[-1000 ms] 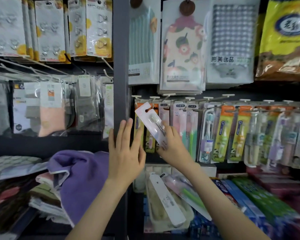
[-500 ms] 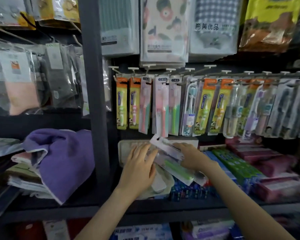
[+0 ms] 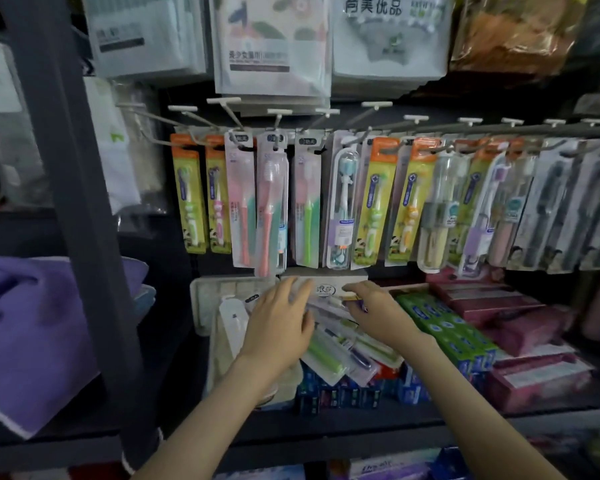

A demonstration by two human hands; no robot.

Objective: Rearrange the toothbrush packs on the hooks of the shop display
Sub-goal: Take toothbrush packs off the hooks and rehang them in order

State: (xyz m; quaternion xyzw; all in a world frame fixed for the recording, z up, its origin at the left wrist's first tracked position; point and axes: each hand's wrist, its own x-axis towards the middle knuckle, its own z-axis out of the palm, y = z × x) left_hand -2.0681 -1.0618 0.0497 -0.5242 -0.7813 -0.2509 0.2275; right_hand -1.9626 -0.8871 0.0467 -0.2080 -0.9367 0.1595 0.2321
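Plastic toothbrush packs (image 3: 326,355), loose pile on shelf (image 3: 326,424) directly under hooks (image 3: 279,112), long axes slanting far-left to near-right; left hand (image 3: 278,327) spread flat on pile, right hand (image 3: 378,310) pinching top pack's far end, likelier lifter.

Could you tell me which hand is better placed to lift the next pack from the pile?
Likely the right hand: it pinches the edge of a pack atop the pile; the left hand merely rests flat.
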